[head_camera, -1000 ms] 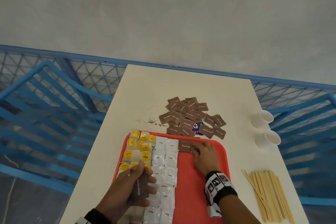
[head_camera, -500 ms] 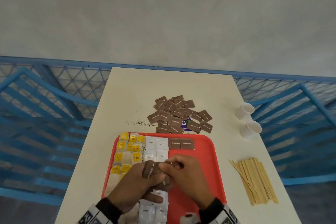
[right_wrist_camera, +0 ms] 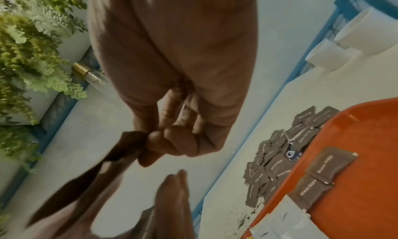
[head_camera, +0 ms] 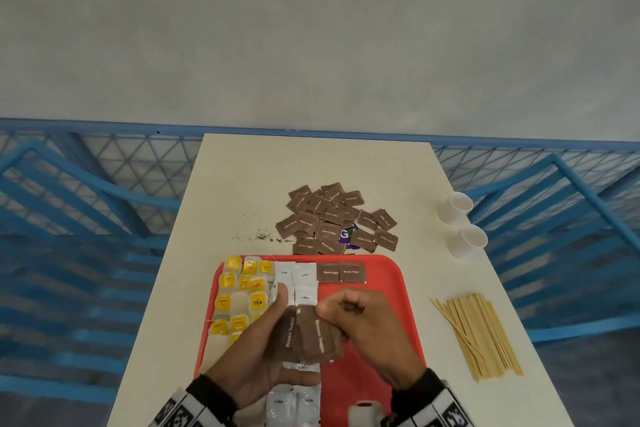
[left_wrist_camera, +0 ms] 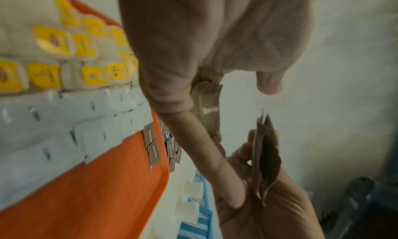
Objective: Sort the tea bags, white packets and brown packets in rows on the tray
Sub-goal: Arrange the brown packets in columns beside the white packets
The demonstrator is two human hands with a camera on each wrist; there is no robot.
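Note:
Over the red tray [head_camera: 388, 291], my left hand [head_camera: 263, 354] holds a small stack of brown packets [head_camera: 304, 336]. My right hand [head_camera: 363, 326] pinches one brown packet [right_wrist_camera: 120, 150] at the stack's right edge. Yellow-tagged tea bags [head_camera: 242, 291] fill the tray's left side, and white packets [head_camera: 304, 276] run in columns beside them. Two brown packets [head_camera: 341, 272] lie side by side at the tray's far edge. A loose pile of brown packets [head_camera: 332, 222] sits on the table beyond the tray, partly covering a purple packet [head_camera: 348, 235].
Two white paper cups [head_camera: 462, 224] stand at the table's right edge. A bundle of wooden stir sticks [head_camera: 481, 333] lies right of the tray. Spilled tea grains [head_camera: 261, 236] dot the table left of the pile. Blue railings surround the cream table [head_camera: 311, 163].
My right hand left the tray's far edge, where it laid a brown packet, and came back to the stack in my left hand. It now pinches a packet there.

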